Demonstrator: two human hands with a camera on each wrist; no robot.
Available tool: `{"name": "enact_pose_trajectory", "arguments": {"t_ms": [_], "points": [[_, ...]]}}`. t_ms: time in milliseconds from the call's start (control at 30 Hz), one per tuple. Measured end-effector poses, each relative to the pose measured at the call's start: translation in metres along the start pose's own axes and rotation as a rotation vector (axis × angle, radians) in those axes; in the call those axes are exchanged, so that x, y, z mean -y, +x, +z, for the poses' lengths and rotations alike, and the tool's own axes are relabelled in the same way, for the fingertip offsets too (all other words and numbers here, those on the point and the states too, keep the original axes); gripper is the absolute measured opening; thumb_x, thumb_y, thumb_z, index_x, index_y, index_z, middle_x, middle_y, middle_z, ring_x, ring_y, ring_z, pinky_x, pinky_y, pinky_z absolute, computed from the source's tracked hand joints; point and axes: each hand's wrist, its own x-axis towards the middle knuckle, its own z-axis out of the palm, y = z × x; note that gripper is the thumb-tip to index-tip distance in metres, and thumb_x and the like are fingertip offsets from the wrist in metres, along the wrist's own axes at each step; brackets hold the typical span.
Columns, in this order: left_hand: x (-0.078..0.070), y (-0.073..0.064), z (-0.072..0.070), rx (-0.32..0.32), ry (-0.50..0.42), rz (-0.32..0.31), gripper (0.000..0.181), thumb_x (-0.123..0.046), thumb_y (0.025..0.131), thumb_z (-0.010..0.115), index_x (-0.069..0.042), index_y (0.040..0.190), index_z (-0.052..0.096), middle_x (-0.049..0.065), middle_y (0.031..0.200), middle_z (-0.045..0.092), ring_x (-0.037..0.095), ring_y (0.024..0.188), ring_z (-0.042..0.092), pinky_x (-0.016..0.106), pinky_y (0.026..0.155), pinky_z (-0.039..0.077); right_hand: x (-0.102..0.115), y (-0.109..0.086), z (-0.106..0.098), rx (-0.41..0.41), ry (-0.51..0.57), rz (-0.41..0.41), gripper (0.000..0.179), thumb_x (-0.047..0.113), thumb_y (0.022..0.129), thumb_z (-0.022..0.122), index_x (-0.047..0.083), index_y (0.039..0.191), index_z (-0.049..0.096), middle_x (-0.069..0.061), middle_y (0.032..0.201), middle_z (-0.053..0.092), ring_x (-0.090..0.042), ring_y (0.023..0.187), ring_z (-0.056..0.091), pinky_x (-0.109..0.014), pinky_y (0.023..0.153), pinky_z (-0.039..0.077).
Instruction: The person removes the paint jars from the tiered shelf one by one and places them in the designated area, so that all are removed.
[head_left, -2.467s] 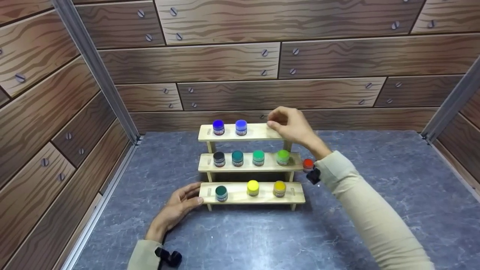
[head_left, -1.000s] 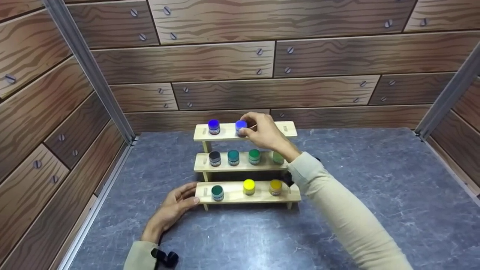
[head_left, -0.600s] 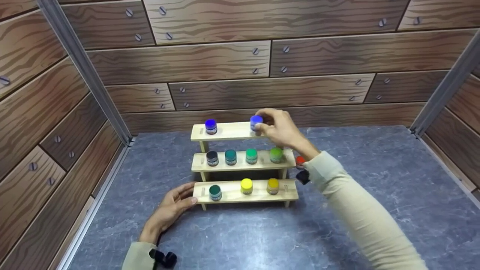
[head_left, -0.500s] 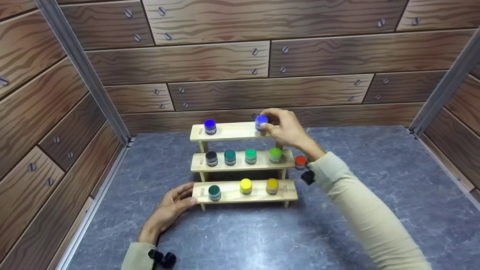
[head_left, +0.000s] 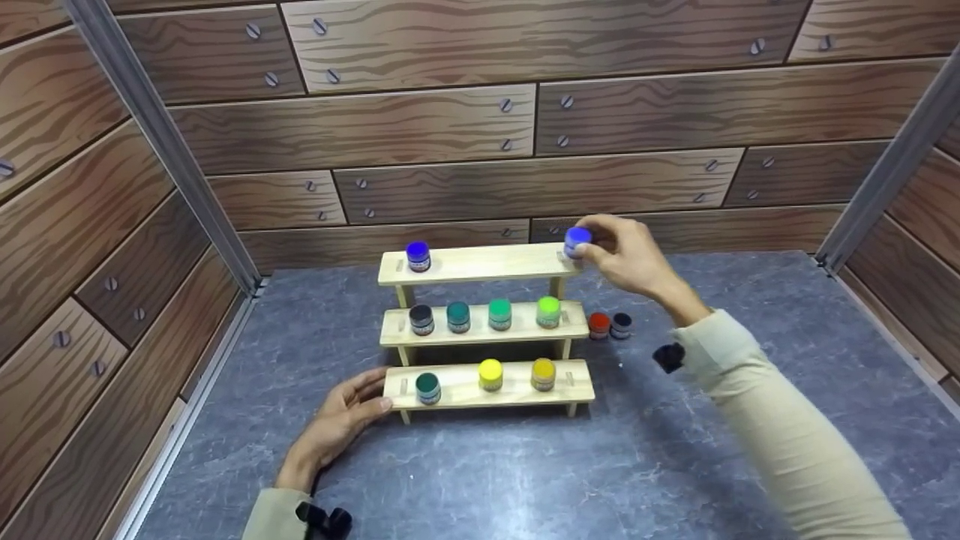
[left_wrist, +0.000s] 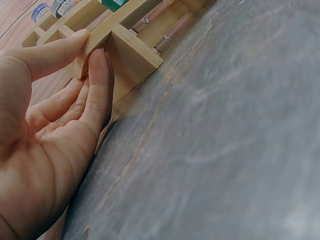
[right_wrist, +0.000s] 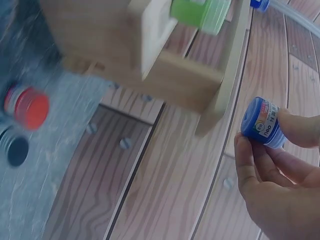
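My right hand [head_left: 628, 257] pinches a light-blue paint jar [head_left: 577, 241] between thumb and fingers, over the right end of the top shelf. The right wrist view shows this labelled jar [right_wrist: 262, 122] apart from the wood. At the left end of the bottom shelf, my left hand [head_left: 346, 417] grips the three-tier wooden stand [head_left: 465, 386]. Its thumb lies on the board's edge in the left wrist view, with fingers [left_wrist: 97, 90] underneath. A dark-blue jar [head_left: 418, 256] stands at the left of the top shelf.
Several jars, black to lime green [head_left: 548, 312], line the middle shelf. Dark green [head_left: 428, 388], yellow [head_left: 490, 374] and ochre [head_left: 544, 374] jars stand on the bottom one. A red jar [head_left: 598, 325] and a black jar [head_left: 621, 325] sit on the grey table right of the stand.
My right hand has taken hold of the light-blue jar and carried it rightwards along the top shelf to its right end. My left hand keeps its grip on the stand.
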Motion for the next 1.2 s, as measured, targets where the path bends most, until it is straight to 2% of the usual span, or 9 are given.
{"name": "enact_pose_trajectory", "arguments": {"t_ms": [67,233,333,600,833,1067,1200], "points": [[0.000,0.000,0.000,-0.002,0.004,-0.002,0.079,0.000,0.100,0.067,0.016,0.162,0.020,0.039,0.163,0.032,0.021,0.126,0.066,0.032,0.112,0.055,-0.004,-0.004,-0.006,-0.002,-0.010,0.024,0.034,0.003,0.101,0.071,-0.004,0.133,0.067,-0.027,0.128,0.071,-0.037,0.111,0.073,-0.029,0.095,0.063],[-0.001,0.000,0.001,0.010,0.012,0.006,0.079,0.000,0.101,0.067,0.017,0.162,0.020,0.037,0.162,0.037,0.020,0.127,0.065,0.030,0.111,0.055,-0.018,-0.014,-0.018,-0.019,-0.016,0.068,0.037,0.004,0.102,0.069,-0.007,0.137,0.064,-0.028,0.133,0.068,-0.040,0.114,0.073,-0.022,0.093,0.062],[-0.002,0.001,0.001,0.013,0.014,0.014,0.078,0.000,0.100,0.067,0.017,0.161,0.021,0.038,0.162,0.036,0.021,0.128,0.064,0.031,0.112,0.055,-0.029,-0.019,-0.023,-0.025,-0.023,0.079,0.039,0.004,0.102,0.069,-0.008,0.138,0.062,-0.030,0.133,0.067,-0.041,0.114,0.073,-0.011,0.087,0.058],[-0.001,0.000,0.002,0.016,0.015,0.013,0.080,-0.001,0.100,0.066,0.017,0.162,0.019,0.040,0.164,0.031,0.023,0.128,0.064,0.031,0.112,0.054,-0.060,-0.039,-0.032,-0.005,-0.067,0.138,0.040,0.007,0.103,0.069,-0.008,0.139,0.060,-0.032,0.135,0.065,-0.046,0.119,0.070,-0.037,0.099,0.062],[0.000,-0.001,0.001,0.005,0.008,0.005,0.080,-0.001,0.100,0.067,0.017,0.162,0.019,0.040,0.164,0.031,0.022,0.128,0.064,0.032,0.112,0.054,-0.092,-0.052,-0.033,0.025,-0.077,0.178,0.042,0.006,0.104,0.067,-0.011,0.141,0.058,-0.035,0.136,0.064,-0.048,0.120,0.069,-0.034,0.098,0.063],[0.000,-0.001,0.001,-0.001,0.009,-0.004,0.080,-0.001,0.100,0.067,0.016,0.162,0.019,0.040,0.164,0.031,0.021,0.128,0.064,0.030,0.112,0.054,-0.116,-0.062,-0.029,0.041,-0.067,0.216,0.042,0.005,0.103,0.067,-0.011,0.141,0.058,-0.035,0.136,0.064,-0.048,0.123,0.067,-0.023,0.095,0.061],[-0.001,0.000,0.000,-0.001,0.016,-0.004,0.079,-0.002,0.101,0.067,0.016,0.162,0.020,0.039,0.164,0.032,0.021,0.129,0.063,0.030,0.111,0.054,-0.128,-0.067,-0.023,0.041,-0.081,0.224,0.041,0.004,0.102,0.067,-0.012,0.140,0.059,-0.035,0.134,0.065,-0.048,0.122,0.067,-0.037,0.100,0.061]]}}
